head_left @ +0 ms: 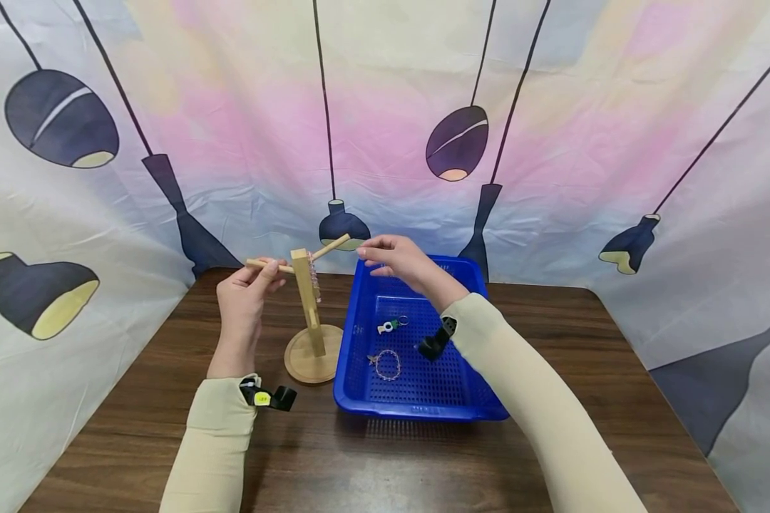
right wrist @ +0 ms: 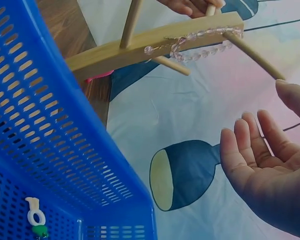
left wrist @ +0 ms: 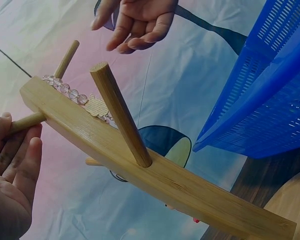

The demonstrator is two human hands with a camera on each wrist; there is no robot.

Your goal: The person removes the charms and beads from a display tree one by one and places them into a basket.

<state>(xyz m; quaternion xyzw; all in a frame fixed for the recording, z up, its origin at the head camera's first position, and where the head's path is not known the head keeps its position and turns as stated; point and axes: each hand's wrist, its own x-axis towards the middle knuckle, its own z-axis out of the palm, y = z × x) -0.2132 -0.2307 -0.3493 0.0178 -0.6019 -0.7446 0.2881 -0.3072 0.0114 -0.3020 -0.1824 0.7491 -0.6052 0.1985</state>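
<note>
Table point(head_left: 423, 470) under the stand point(head_left: 306, 299). Basket point(head_left: 417, 412) just right of stand. Right hand point(head_left: 401, 260): right of stand, fingers apart, holding nothing, just off the tip of the right peg point(head_left: 334, 246). Left hand point(head_left: 244, 296): left of stand, pinching its left peg point(head_left: 285, 268). Beaded bracelet point(head_left: 314, 276) hangs on right peg, close against stand, between both hands, in neither grip. Second bracelet point(head_left: 399, 365) and keychain point(head_left: 388, 326) in basket, right of stand.
</note>
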